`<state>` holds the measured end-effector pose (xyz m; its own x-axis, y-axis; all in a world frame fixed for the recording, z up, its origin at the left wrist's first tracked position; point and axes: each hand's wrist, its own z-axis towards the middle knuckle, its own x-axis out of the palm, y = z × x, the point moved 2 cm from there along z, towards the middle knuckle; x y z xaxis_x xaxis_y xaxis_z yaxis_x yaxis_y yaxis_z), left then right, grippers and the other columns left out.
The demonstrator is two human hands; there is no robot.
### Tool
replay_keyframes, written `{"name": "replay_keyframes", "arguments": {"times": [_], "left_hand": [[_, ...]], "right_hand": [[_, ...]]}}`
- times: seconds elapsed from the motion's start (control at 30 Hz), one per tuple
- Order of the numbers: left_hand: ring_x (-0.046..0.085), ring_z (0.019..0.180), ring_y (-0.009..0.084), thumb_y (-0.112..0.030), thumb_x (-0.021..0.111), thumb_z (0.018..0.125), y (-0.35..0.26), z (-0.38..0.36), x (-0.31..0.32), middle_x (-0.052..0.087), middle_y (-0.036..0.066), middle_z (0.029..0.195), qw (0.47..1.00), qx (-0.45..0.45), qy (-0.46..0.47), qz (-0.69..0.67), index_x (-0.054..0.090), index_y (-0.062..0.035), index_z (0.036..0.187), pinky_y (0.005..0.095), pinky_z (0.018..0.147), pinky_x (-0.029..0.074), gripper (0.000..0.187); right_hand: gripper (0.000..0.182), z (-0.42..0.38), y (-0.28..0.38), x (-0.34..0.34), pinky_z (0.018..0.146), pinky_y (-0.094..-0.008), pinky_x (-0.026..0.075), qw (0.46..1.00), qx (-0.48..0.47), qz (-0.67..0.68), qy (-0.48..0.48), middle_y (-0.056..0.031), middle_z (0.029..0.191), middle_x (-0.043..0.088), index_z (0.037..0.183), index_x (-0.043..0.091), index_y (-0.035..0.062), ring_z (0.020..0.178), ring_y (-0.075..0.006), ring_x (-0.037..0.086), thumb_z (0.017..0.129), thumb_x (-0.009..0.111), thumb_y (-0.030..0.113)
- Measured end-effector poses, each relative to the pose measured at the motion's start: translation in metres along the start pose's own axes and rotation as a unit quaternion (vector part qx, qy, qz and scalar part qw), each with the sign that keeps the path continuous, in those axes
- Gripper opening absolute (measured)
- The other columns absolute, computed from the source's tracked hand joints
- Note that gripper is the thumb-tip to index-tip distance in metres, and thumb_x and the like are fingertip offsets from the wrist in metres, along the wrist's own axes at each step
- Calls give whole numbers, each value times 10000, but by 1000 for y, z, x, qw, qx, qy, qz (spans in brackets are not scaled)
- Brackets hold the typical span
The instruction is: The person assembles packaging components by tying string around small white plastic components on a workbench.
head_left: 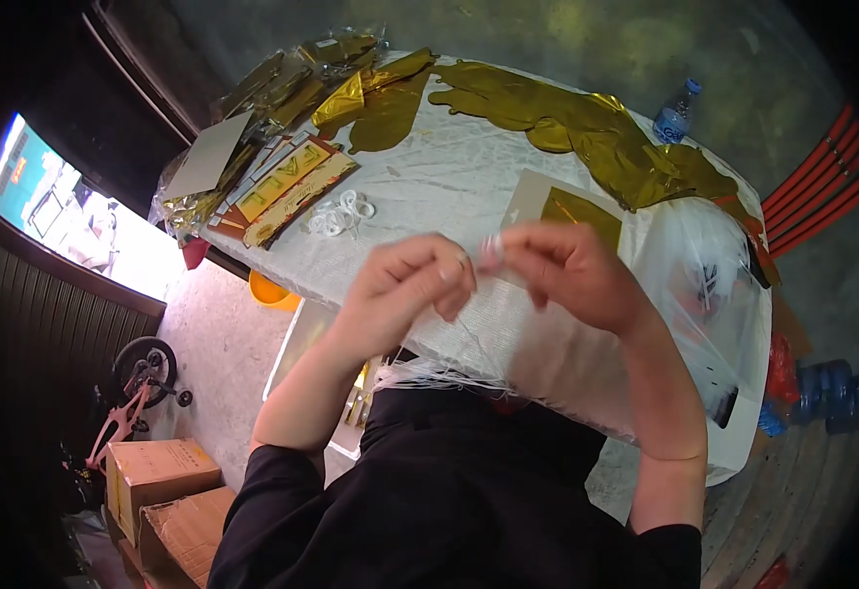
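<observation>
My left hand (415,285) is closed with thumb and fingers pinched, above the front part of the white-covered table (420,187). A thin white string (473,337) hangs below it toward a bundle of white strings (429,376) at my lap. Close beside it, my right hand (572,275) is also closed; its fingertips are blurred, and what they pinch is too small to make out. White rings of ribbon (339,213) lie left of my hands. Behind my right hand is a grey card (531,201) with a gold foil piece (601,224).
Gold foil balloons (547,116) spread along the far edge, with a water bottle (675,116). Printed packets (292,191) and plastic-wrapped packs (282,88) lie at left. A clear plastic bag (690,275) is at right. Cardboard boxes (160,466) stand on the floor.
</observation>
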<state>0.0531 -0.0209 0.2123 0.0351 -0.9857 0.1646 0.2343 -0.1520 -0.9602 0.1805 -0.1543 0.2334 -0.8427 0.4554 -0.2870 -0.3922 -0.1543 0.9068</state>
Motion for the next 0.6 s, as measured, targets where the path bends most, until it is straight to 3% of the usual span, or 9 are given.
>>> {"name": "replay_keyframes", "arguments": {"times": [0.07,0.13,0.2,0.27,0.33,0.4,0.47,0.53,0.6], "left_hand": [[421,573,86,-158,448,885,1,5,-10,482,44,654,998,46,-31,-22,505,10,779,217,529,349,207],[415,589,78,-177,458,886,6,6,-6,487,36,673,998,39,-36,24,509,6,779,215,526,347,218],[454,620,75,-110,469,881,12,2,4,515,25,699,988,-23,38,145,528,11,830,213,572,383,144],[453,618,72,-118,472,881,6,1,3,516,24,702,997,-6,34,74,529,10,828,213,574,385,150],[452,615,68,-134,479,882,-2,0,-1,519,22,710,997,32,21,-63,530,8,824,212,580,388,162],[447,609,64,-147,477,884,-3,6,-8,514,16,704,992,76,23,-96,533,4,823,211,576,387,172],[442,604,63,-151,475,886,4,11,-11,506,16,692,995,32,-48,86,532,3,822,210,557,376,176],[436,602,60,-150,469,887,9,8,-5,493,10,680,995,2,-29,93,534,2,823,206,542,361,177],[435,597,89,-151,451,880,3,4,-2,506,50,714,999,-18,27,33,515,4,829,224,544,361,175]], "right_hand": [[261,-6,1,6,512,-189,415,955,119,95,254,-52,782,641,1071,550,-3,492,-63,503,827,518,86],[270,-9,9,6,504,-195,415,935,104,128,313,-44,739,636,1074,548,-11,490,-65,504,822,526,82],[234,-10,15,5,475,-200,405,942,-11,295,157,-31,698,620,1027,578,-17,488,-60,500,825,532,93],[218,-7,14,1,451,-203,395,965,34,246,80,-19,659,598,1003,594,-11,484,-63,501,837,528,114],[216,-1,1,-1,454,-207,395,995,87,22,32,-20,645,590,1000,595,-9,482,-71,508,828,533,106],[196,-4,2,0,453,-203,393,978,140,42,149,-28,693,609,981,602,-2,475,-63,494,824,532,92],[196,-11,15,6,464,-193,393,940,49,228,249,-27,734,618,996,595,10,467,-45,465,835,521,93],[224,-7,17,9,482,-190,400,950,15,244,193,-33,761,621,1035,580,19,466,-43,461,840,514,106],[246,0,0,9,490,-191,401,997,0,63,-38,-28,709,615,1054,568,15,460,-51,477,827,514,91]]}}
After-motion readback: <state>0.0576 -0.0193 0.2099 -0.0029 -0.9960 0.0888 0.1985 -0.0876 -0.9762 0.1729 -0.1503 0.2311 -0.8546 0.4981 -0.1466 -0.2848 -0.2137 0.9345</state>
